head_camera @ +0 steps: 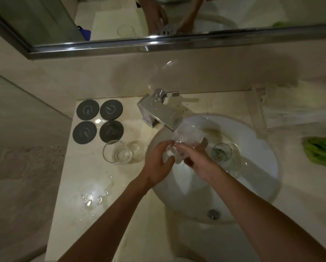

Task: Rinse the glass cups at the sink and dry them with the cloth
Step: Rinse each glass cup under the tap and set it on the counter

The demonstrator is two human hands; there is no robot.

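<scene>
Under the chrome tap (158, 112), both hands hold one clear glass cup (188, 137) tilted over the white sink (256, 186), with water running onto it. My left hand (158, 163) grips its lower end from the left. My right hand (198, 159) holds it from the right, fingers curled round it. A second glass cup (222, 153) stands inside the basin to the right. A third glass cup (117, 152) stands on the counter left of the sink. The green cloth (320, 152) lies on the counter at the far right.
Several dark round coasters (100, 121) lie on the counter at the back left. A puddle of water (94, 197) spreads on the counter near the front left. Clear plastic packaging (290, 108) sits at the back right. A mirror (158, 19) hangs above the wall.
</scene>
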